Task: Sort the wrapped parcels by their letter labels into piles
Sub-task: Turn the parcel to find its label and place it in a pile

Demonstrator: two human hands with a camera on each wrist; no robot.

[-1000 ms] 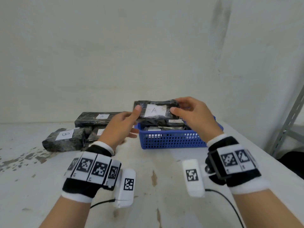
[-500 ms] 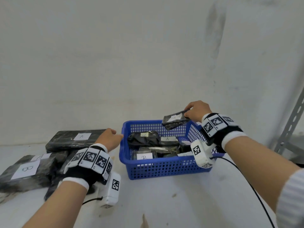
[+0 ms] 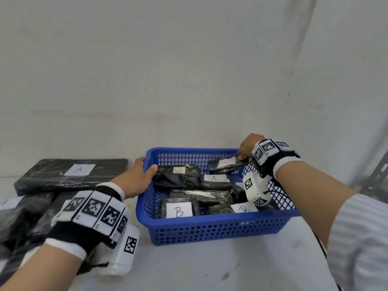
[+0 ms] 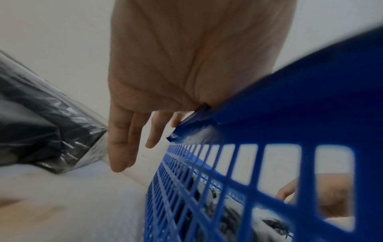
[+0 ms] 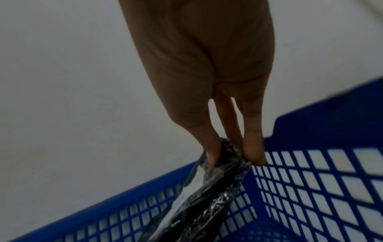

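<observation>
A blue mesh basket (image 3: 210,229) stands on the white table and holds several black wrapped parcels. Their white labels read A (image 3: 213,178) and B (image 3: 178,210). My right hand (image 3: 244,151) pinches the end of a small black parcel labelled A (image 3: 225,165) over the basket's far right corner. The right wrist view shows thumb and fingers (image 5: 251,147) squeezing its crinkled wrap (image 5: 207,196). My left hand (image 3: 144,166) rests on the basket's left rim (image 4: 269,131), thumb inside. Its fingers (image 4: 120,147) hang straight down outside.
Left of the basket lies a large flat black parcel labelled A (image 3: 78,170), with more black parcels (image 3: 31,217) piled in front of it. A plain wall rises right behind. A grey metal shelf post (image 3: 375,175) stands at the far right.
One second ago both hands held an A parcel above the basket. The left hand has let go and moved to the basket's left rim. The right hand has moved to the far right corner with a parcel.
</observation>
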